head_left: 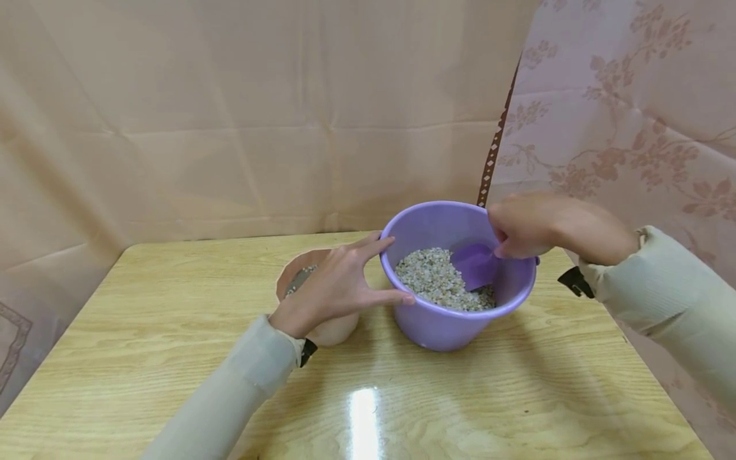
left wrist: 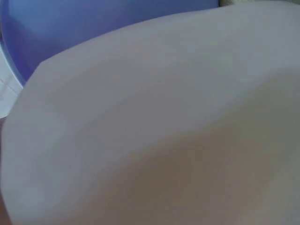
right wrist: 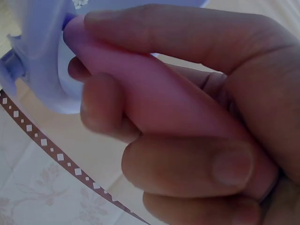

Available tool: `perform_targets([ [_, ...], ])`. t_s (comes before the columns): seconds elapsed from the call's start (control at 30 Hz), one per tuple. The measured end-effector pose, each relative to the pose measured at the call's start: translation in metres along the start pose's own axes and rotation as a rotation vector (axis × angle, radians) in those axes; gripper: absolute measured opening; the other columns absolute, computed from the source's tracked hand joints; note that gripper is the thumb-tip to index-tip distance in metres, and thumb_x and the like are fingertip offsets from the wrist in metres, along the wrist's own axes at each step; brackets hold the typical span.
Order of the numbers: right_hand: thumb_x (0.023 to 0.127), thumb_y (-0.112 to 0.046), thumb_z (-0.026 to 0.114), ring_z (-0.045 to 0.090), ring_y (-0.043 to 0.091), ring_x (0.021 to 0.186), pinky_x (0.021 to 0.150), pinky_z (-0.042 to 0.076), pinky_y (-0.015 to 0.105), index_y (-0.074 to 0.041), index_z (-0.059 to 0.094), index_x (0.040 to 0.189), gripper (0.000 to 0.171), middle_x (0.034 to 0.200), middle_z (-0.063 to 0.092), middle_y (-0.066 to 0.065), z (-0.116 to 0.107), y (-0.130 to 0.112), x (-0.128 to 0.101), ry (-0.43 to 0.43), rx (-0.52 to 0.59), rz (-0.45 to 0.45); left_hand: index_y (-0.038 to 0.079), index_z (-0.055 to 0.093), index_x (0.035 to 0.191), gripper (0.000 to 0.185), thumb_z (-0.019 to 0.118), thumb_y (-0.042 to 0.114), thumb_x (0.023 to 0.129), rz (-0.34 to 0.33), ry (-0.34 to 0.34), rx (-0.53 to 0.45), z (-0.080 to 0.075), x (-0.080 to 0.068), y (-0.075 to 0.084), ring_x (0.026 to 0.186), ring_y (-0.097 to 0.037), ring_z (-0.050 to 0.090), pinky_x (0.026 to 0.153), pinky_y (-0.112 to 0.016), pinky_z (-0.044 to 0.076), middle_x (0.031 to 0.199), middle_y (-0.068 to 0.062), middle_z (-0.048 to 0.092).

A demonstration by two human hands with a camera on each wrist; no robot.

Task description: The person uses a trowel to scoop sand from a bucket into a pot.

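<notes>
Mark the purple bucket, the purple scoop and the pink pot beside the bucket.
purple bucket (head_left: 443, 329): head view, front outer wall.
purple scoop (head_left: 475, 265): head view, blade resting on the gravel.
pink pot (head_left: 336, 330): head view, lower wall below the left wrist.

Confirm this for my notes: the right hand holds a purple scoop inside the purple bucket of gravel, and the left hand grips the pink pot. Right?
Not quite. In the head view the left hand braces the purple bucket, fingers spread on its rim; the pink pot sits behind it. The right hand does hold the scoop.
</notes>
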State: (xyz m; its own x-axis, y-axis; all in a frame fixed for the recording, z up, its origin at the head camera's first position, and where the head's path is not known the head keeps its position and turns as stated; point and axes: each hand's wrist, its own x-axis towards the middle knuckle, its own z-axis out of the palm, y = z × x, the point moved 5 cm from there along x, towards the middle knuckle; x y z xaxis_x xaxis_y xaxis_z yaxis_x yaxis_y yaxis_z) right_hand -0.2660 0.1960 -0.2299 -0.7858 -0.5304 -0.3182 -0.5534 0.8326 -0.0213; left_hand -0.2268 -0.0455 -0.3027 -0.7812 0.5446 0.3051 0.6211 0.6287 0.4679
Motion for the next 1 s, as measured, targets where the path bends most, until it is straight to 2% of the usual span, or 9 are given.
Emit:
perform_targets([
  [0.4,0.082,-0.015,0.076,0.058,0.013,0.055,0.051,0.048,0.030,-0.014,0.065,0.067,0.019,0.064,0.061,-0.003,0.000,0.002,0.003,0.061,0.002,-0.035,0.006,0.050,0.146,0.099,0.074,0.069,0.074,0.005,0.011,-0.015,0.000,0.000,0.000,0.127,-0.026,0.055,0.100,-0.039,0.048,0.152,-0.010,0.044],
  [0.67,0.085,-0.015,0.075,0.058,0.011,0.051,0.048,0.049,0.027,-0.014,0.067,0.064,0.023,0.061,0.062,-0.004,0.011,0.002,0.006,0.038,0.031,-0.087,0.007,0.048,0.147,0.101,0.073,0.071,0.074,0.004,-0.004,-0.015,0.002,0.002,0.001,0.128,-0.026,0.054,0.102,-0.040,0.046,0.153,-0.009,0.043],
  [1.0,0.084,-0.014,0.078,0.057,0.009,0.049,0.047,0.048,0.024,-0.015,0.064,0.060,0.027,0.059,0.061,-0.005,0.013,0.000,0.005,0.088,0.037,-0.126,0.007,0.048,0.147,0.101,0.075,0.070,0.073,-0.006,0.000,-0.026,0.002,0.001,0.001,0.132,-0.028,0.051,0.105,-0.041,0.044,0.154,-0.010,0.041],
])
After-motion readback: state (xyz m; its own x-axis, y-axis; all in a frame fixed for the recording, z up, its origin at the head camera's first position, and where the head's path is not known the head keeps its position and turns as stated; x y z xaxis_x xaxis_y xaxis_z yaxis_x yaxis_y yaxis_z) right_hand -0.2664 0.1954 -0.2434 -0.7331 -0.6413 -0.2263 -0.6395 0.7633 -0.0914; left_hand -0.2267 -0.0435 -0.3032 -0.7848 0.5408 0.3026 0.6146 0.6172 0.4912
